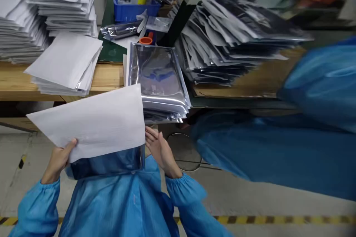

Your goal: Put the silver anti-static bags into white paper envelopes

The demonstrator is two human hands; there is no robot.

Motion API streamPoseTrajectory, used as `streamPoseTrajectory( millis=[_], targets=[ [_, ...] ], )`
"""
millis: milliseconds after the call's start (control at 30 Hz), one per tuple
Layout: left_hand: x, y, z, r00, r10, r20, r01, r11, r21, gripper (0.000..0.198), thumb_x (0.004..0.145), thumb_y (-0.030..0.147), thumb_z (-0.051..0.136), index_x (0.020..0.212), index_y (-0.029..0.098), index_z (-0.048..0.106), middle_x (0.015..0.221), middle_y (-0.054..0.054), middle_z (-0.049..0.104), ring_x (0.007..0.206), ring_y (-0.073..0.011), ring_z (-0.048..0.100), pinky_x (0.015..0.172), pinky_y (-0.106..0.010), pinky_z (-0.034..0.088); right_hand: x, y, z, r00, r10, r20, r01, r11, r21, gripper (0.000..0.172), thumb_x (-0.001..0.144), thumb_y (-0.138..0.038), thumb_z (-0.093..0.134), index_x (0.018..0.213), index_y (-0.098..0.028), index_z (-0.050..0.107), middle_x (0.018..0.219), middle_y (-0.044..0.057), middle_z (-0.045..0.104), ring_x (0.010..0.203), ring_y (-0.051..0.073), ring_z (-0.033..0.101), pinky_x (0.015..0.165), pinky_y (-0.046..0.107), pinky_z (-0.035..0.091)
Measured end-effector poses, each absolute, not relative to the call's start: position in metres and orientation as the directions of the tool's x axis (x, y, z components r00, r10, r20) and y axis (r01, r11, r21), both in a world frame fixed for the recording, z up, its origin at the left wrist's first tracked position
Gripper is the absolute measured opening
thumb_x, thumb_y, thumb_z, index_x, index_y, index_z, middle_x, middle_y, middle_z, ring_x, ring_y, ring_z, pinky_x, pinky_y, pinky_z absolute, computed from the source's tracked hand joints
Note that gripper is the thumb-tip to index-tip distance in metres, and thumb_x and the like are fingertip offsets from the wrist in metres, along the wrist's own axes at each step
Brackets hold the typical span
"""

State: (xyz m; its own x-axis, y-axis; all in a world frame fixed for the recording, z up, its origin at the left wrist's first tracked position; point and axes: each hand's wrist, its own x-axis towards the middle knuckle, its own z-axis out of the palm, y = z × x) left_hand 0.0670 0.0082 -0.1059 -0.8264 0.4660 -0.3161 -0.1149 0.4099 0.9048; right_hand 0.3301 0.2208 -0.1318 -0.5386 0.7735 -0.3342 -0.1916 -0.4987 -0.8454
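Observation:
A white sheet (97, 122) lies over a dark shiny pouch (111, 161) in front of my body. My left hand (59, 157) grips the sheet's lower left edge, thumb on top, with the fingers hidden beneath. At the right edge of the sheet and pouch, my right hand (161, 150) has its fingers stretched out, palm towards that edge. Just beyond, a stack of shiny silver pouches (160, 77) sits at the table's front edge, and the far corner of the sheet overlaps it.
White packets stand in tall stacks (62, 0) at the back left, with a lower pile (69, 63) before them. Behind are a blue bin (136, 11) and an orange ring (145, 40). Dark-and-white packets (222, 40) lie to the right, near another person's blue sleeve (325, 81).

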Motion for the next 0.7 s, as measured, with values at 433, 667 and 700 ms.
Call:
streamPoseTrajectory(
  millis=[433,667,700],
  targets=[
    [0.061,0.003,-0.198,-0.608,0.607,-0.512,-0.218,0.492,0.843,0.049,0.064,0.054,0.080,0.093,0.017,0.068,0.106,-0.014,0.072,0.112,-0.0332,0.062,0.095,-0.043,0.052,0.316,0.148,-0.206,0.042,0.933,-0.358,-0.198,-0.344,-0.918,0.045,0.066,-0.052,0.075,0.090,-0.015,0.074,0.089,0.010,0.080,0.086,0.023,0.070,0.080,0.038,0.055],
    [0.076,0.005,-0.213,-0.547,0.630,-0.551,-0.254,0.503,0.826,0.046,0.068,0.048,0.080,0.098,0.016,0.067,0.109,-0.014,0.071,0.113,-0.0323,0.062,0.099,-0.042,0.049,0.330,0.125,-0.232,0.171,0.906,-0.388,-0.166,-0.361,-0.917,0.038,0.072,-0.042,0.076,0.097,-0.014,0.071,0.095,0.007,0.078,0.091,0.021,0.070,0.087,0.040,0.054],
    [0.075,0.007,-0.213,-0.534,0.631,-0.563,-0.267,0.506,0.820,0.046,0.069,0.048,0.080,0.097,0.015,0.067,0.107,-0.013,0.072,0.111,-0.0320,0.063,0.097,-0.042,0.050,0.331,0.122,-0.236,0.170,0.902,-0.397,-0.164,-0.372,-0.914,0.037,0.074,-0.042,0.075,0.097,-0.014,0.071,0.097,0.007,0.078,0.094,0.021,0.070,0.089,0.041,0.053]
  ],
)
